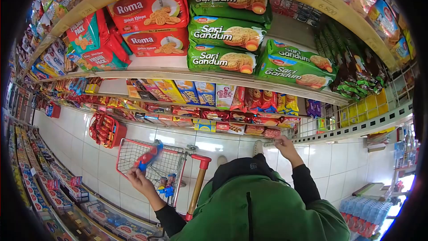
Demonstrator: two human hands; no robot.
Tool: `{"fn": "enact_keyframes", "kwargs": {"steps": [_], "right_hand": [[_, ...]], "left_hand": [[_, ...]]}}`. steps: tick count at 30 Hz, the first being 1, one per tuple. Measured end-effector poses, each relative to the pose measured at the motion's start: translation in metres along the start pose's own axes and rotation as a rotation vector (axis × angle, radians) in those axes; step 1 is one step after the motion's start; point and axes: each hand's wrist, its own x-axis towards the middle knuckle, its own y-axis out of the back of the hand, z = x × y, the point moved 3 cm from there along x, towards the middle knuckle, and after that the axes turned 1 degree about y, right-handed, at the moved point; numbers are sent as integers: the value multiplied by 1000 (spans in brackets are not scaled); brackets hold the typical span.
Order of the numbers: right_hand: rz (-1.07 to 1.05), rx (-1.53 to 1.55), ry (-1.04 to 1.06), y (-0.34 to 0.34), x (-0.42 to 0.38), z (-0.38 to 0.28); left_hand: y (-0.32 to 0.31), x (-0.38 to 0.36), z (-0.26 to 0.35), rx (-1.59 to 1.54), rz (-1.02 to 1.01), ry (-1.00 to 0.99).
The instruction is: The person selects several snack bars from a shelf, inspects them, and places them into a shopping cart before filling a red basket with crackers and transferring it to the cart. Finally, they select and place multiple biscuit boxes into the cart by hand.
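Observation:
My left hand [138, 179] grips the lower end of a red and blue snack packet [149, 156], which is tilted and slightly blurred. The packet is above the wire shopping cart [129, 149]. Inside the cart lie a few small blue packets [167, 184]. My right hand [286, 146] is raised on the other side, beside the lower shelf's edge, its fingers loosely bent with nothing visible in them. A pinkish-red pack [272, 133] on the bottom shelf appears close to its fingertips; I see no clear contact.
Biscuit shelves curve ahead, with green Sari Gandum packs [227, 33] and red Roma packs [149, 9]. A red basket [118, 131] stands on the tiled floor beyond the cart. The cart's handle [198, 187] is by my left side. Bottled water packs [365, 212] sit lower right.

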Motion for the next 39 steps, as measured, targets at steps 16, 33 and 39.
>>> {"fn": "enact_keyframes", "kwargs": {"steps": [16,33,39], "right_hand": [[-964,1426,18,-47,-9,-162],[-399,1515,130,-16,-5,-159],[-373,1477,177,-9,-7,-156]], "left_hand": [[-136,-46,117,-1077,-489,43],[-155,-78,113,-1001,-1010,727],[-157,-73,115,-739,-914,732]]}}
